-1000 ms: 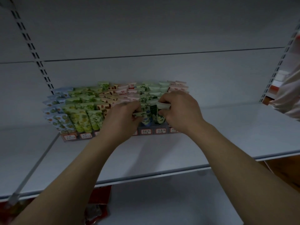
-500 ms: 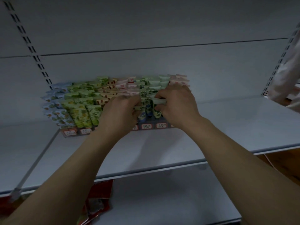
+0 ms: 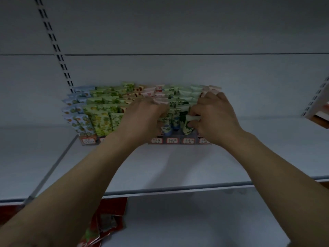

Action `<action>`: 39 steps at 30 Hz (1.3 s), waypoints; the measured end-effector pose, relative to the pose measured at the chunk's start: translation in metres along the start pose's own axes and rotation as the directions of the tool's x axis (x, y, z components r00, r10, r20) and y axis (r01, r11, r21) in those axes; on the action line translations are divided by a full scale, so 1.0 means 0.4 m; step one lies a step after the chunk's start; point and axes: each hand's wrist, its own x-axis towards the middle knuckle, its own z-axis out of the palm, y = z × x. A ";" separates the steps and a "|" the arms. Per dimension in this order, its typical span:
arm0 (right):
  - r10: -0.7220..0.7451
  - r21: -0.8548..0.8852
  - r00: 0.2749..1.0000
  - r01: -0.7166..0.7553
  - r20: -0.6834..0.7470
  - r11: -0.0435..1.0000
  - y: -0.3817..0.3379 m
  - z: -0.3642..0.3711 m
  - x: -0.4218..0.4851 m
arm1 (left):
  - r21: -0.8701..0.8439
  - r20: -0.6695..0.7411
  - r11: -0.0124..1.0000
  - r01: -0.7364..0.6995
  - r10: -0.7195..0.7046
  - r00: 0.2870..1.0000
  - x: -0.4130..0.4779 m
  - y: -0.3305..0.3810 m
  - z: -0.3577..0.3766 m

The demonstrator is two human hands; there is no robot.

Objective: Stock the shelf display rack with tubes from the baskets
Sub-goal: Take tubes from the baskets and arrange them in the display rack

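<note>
The right hand (image 3: pixel 216 118) pinches the crimped top of a pale green tube (image 3: pixel 188 126) in the front row of the display rack (image 3: pixel 164 141), whose right end that hand hides. Just left of the pinch, the left hand (image 3: pixel 142 118) curls its fingers into neighbouring tubes (image 3: pixel 168 128); whether it grips one cannot be told. The labels (image 3: pixel 188 141) below are blurred.
</note>
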 end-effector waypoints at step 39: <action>-0.024 -0.106 0.974 0.049 0.225 0.993 -0.029 -0.008 0.074 | 0.150 0.066 0.989 0.004 -0.014 0.998 0.061 0.019 0.019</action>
